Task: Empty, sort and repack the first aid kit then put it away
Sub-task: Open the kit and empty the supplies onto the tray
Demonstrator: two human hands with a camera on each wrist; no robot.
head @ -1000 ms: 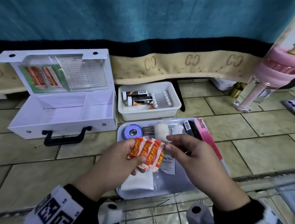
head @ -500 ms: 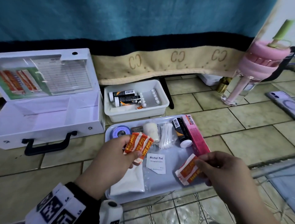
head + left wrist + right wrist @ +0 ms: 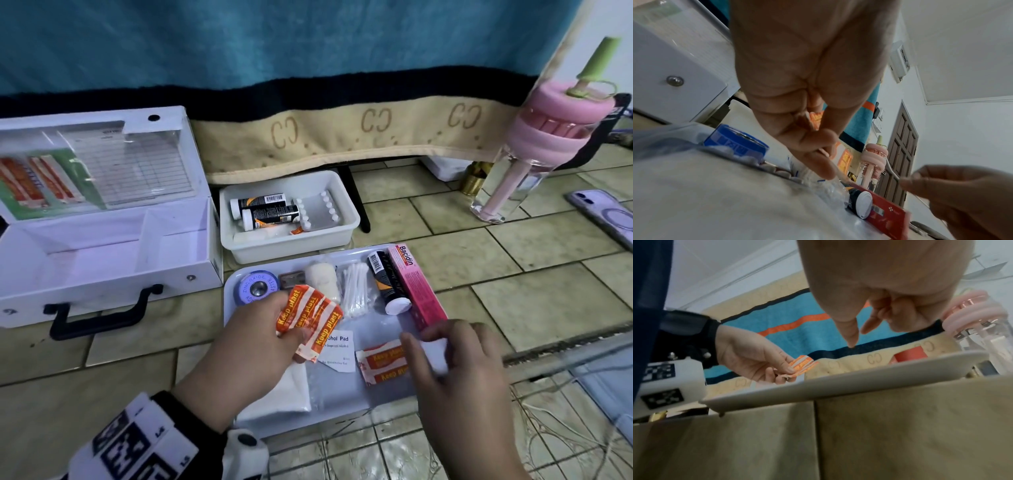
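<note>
Sorting step: my left grip (image 3: 253, 337) pinches plaster strips (image 3: 310, 317) over the tray (image 3: 342, 394); right grip (image 3: 459, 363) spread, empty, above the plasters (image 3: 382, 365) lying there. Next probably peel off another strip.

A second ago both your hands held the plasters together. Your right hand (image 3: 459, 363) has since carried one strip (image 3: 383, 365) to the tray's (image 3: 342, 404) near right part and let go; it lies flat there. Your left hand (image 3: 253, 346) now holds fewer plasters (image 3: 310, 320).
</note>
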